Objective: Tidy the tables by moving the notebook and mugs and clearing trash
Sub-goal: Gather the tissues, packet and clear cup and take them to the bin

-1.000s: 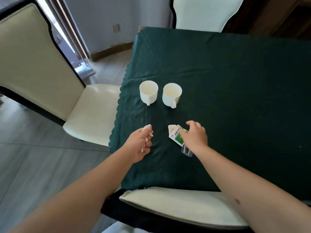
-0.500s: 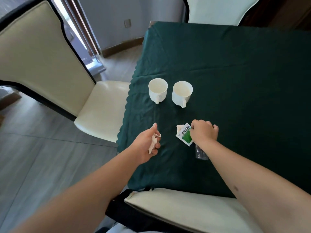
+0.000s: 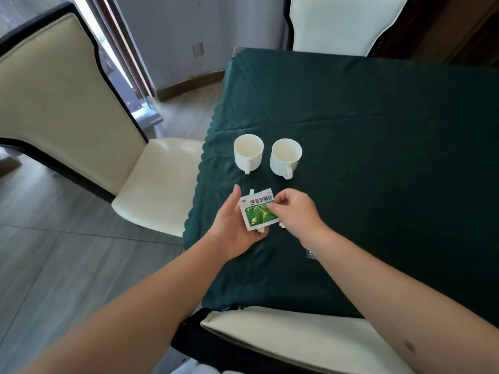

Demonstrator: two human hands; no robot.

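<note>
Two white mugs stand side by side on the dark green tablecloth (image 3: 378, 157), the left mug (image 3: 248, 152) and the right mug (image 3: 285, 157), handles toward me. Just in front of them a green and white sachet (image 3: 258, 210) lies in my left hand (image 3: 235, 228), palm up, with white paper scraps (image 3: 252, 192) poking out under it. My right hand (image 3: 297, 214) pinches the sachet's right edge. A small clear plastic piece (image 3: 310, 254) shows on the cloth beside my right forearm. No notebook is in view.
A cream chair (image 3: 151, 184) stands at the table's left side, another cream chair (image 3: 343, 22) at the far end, and a third chair's back (image 3: 283, 336) sits right below my arms. Grey floor tiles lie to the left.
My right hand lifted the sachet off the cloth and brought it left into my left hand, which turned palm up with the paper scraps still in it.
</note>
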